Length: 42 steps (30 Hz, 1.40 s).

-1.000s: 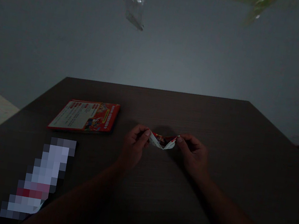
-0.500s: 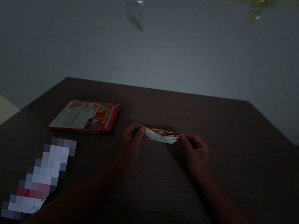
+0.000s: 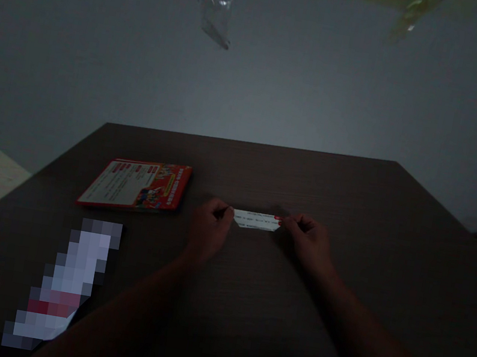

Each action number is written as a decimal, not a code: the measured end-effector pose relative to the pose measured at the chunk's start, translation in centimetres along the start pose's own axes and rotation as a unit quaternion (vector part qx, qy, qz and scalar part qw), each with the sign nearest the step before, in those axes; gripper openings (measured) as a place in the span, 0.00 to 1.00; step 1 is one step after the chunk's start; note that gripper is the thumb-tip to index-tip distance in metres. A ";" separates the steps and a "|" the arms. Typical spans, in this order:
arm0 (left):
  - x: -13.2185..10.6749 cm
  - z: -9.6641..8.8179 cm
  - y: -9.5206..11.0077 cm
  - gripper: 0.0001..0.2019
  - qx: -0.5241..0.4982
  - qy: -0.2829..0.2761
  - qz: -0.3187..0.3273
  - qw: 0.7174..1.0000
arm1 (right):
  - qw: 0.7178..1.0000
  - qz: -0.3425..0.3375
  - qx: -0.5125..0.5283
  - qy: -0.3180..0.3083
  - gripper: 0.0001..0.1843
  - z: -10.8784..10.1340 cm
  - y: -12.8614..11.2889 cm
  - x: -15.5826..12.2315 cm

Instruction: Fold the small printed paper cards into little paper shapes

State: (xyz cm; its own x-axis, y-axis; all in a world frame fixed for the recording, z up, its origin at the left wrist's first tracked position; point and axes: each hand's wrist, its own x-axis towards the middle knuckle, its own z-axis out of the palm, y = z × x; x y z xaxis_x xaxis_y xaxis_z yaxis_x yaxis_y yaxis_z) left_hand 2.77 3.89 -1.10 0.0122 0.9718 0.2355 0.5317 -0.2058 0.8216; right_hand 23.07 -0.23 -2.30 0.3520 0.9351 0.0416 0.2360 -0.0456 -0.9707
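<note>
Between my hands, in the middle of the head view, is a folded piece of paper (image 3: pixel 257 221), white with lines of print and a bit of red at its right end. My left hand (image 3: pixel 210 229) pinches its left end between thumb and fingers. At the opposite end, my right hand (image 3: pixel 308 239) grips it the same way. The paper forms a narrow strip with slanted lower corners, close over the dark table (image 3: pixel 245 301). My fingers hide both ends.
A red and white printed booklet or flat box (image 3: pixel 136 186) lies at the left of the table. Nearer, beside my left forearm, is a flat oblong thing with a blurred-out bright face (image 3: pixel 70 278). Behind the table, clear tape (image 3: pixel 217 1) hangs on the grey wall (image 3: pixel 303 92).
The paper's upper edge, which sagged open showing red and yellow inside, is now straight and pressed flat. Both hands have come slightly closer together.
</note>
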 end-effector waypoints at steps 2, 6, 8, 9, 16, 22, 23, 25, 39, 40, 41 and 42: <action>0.2 0.0 -0.3 0.09 0.059 -0.021 0.013 0.998 | 0.998 0.004 -0.055 -0.010 0.12 -0.1 0.2 0.2; 0.4 -0.1 -0.6 0.07 0.186 -0.051 0.057 0.980 | 0.978 -0.009 -0.205 -0.038 0.13 -0.2 0.3 0.5; 0.4 -0.2 -0.4 0.07 0.241 -0.065 0.076 0.965 | 0.955 -0.022 -0.291 -0.044 0.13 -0.2 0.1 0.5; 0.4 -0.3 -0.2 0.07 0.265 -0.073 0.084 0.958 | 0.943 -0.030 -0.329 -0.044 0.14 -0.2 -0.1 0.5; 0.2 -0.3 0.2 0.08 0.366 -0.100 0.127 0.917 | 0.900 -0.044 -0.431 -0.050 0.14 0.2 -0.2 0.5; 0.1 -0.1 -0.2 0.04 0.319 -0.101 0.141 0.932 | 0.899 -0.076 -0.432 -0.019 0.14 0.3 0.2 0.5; 0.2 0.0 -0.3 0.05 0.290 -0.106 0.153 0.939 | 0.903 -0.091 -0.420 -0.010 0.14 0.2 0.3 0.4; 0.2 0.2 -0.5 0.09 0.220 -0.136 0.189 0.947 | 0.913 -0.137 -0.385 -0.009 0.13 0.2 0.4 0.4; -0.1 -0.6 -0.1 0.15 0.197 -0.224 0.315 0.901 | 0.890 -0.285 -0.319 -0.159 0.14 -0.8 -0.3 -0.3; -0.1 -0.6 -0.1 0.15 0.202 -0.225 0.322 0.897 | 0.888 -0.287 -0.320 -0.164 0.13 -0.9 -0.3 -0.4; 0.0 -0.5 -0.1 0.15 0.206 -0.228 0.327 0.894 | 0.886 -0.291 -0.319 -0.167 0.13 -1.0 -0.2 -0.4; 0.0 -0.4 -0.2 0.14 0.209 -0.229 0.331 0.891 | 0.884 -0.297 -0.319 -0.169 0.12 -1.0 0.0 -0.3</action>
State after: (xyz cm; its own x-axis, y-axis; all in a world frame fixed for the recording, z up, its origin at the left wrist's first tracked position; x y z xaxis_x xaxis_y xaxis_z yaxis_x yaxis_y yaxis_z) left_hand 2.29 3.91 -1.01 0.7337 0.6185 0.2812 0.5474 -0.7833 0.2945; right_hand 23.85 -0.87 -2.04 -0.2709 0.9074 0.3212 0.7886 0.4005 -0.4666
